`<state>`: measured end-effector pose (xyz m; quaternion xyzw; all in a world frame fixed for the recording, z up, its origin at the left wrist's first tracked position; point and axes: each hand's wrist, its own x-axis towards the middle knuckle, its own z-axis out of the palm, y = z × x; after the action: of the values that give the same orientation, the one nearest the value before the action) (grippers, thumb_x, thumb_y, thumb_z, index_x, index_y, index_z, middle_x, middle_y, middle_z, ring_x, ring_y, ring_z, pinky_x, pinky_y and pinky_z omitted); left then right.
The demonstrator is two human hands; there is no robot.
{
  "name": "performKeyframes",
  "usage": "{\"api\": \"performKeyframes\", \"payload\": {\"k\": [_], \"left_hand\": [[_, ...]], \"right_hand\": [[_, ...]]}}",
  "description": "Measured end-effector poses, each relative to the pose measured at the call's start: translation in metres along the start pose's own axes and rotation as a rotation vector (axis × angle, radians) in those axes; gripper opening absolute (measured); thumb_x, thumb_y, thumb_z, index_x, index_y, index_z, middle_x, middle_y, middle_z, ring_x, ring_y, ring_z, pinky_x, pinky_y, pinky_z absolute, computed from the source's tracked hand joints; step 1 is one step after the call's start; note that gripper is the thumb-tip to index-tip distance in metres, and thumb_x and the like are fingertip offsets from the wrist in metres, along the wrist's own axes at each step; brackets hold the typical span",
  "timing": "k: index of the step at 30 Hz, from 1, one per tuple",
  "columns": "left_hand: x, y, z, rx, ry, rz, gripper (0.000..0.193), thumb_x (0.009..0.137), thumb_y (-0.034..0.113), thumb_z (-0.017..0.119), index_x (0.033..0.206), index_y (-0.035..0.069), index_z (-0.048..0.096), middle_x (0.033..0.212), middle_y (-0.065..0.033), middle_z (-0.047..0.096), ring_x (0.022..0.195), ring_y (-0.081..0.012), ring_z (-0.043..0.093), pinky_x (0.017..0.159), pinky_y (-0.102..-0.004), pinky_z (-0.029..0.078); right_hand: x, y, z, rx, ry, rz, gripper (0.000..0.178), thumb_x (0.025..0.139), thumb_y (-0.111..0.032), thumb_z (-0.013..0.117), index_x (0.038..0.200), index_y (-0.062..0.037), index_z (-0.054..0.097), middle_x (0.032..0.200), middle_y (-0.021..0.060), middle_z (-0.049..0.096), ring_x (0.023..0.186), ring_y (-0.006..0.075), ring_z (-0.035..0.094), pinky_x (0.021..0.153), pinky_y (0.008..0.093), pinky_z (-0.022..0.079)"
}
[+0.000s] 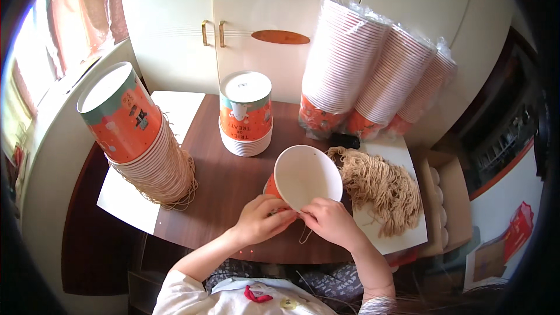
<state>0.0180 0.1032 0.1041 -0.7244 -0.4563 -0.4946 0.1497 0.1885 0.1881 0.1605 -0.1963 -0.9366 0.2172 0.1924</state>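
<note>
Orange paper cup with a white inside (303, 178), light and easily crushed I judge, sits tilted over the brown wooden table (227, 181), my left hand (262, 219) and right hand (329, 221) pinching closed on its near rim and a thin beige string loop (305, 234).

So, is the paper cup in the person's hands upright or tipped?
Tipped. The paper cup lies on its side between the left hand and right hand; its open mouth faces the camera, showing an empty white inside.

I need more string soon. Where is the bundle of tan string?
In the head view, the tan string bundle lies on white paper at the table's right, beside the held cup, below the wrapped cup stacks.
</note>
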Motion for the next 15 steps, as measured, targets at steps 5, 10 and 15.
{"api": "performKeyframes", "payload": {"k": [5, 10, 15], "left_hand": [[-0.014, -0.009, 0.015, 0.096, 0.098, 0.073, 0.025, 0.060, 0.013, 0.070, 0.084, 0.015, 0.066, 0.094, -0.0007, 0.059, 0.080, -0.0183, 0.056, 0.061, -0.0290, 0.043], [-0.025, -0.014, 0.019, 0.165, 0.099, 0.097, 0.022, 0.060, 0.013, 0.070, 0.082, 0.012, 0.065, 0.093, 0.0005, 0.059, 0.083, -0.0182, 0.055, 0.067, -0.0315, 0.040], [-0.023, -0.001, 0.000, 0.061, 0.052, -0.031, 0.023, 0.062, 0.010, 0.073, 0.082, 0.010, 0.062, 0.092, -0.0006, 0.060, 0.082, -0.0189, 0.056, 0.068, -0.0317, 0.040]], "right_hand": [[0.013, 0.002, 0.005, -0.026, -0.110, -0.003, 0.011, 0.077, -0.011, 0.060, 0.084, -0.0040, 0.065, 0.077, 0.0124, 0.060, 0.073, 0.0286, 0.060, 0.068, 0.0371, 0.048], [0.015, 0.003, 0.009, -0.033, -0.117, -0.018, 0.011, 0.077, -0.011, 0.061, 0.085, -0.0043, 0.065, 0.077, 0.0121, 0.060, 0.073, 0.0284, 0.060, 0.068, 0.0370, 0.048], [0.005, -0.003, 0.004, 0.008, -0.051, 0.053, 0.018, 0.075, -0.009, 0.063, 0.092, -0.0048, 0.062, 0.075, 0.0106, 0.059, 0.069, 0.0262, 0.059, 0.066, 0.0357, 0.049]]}}
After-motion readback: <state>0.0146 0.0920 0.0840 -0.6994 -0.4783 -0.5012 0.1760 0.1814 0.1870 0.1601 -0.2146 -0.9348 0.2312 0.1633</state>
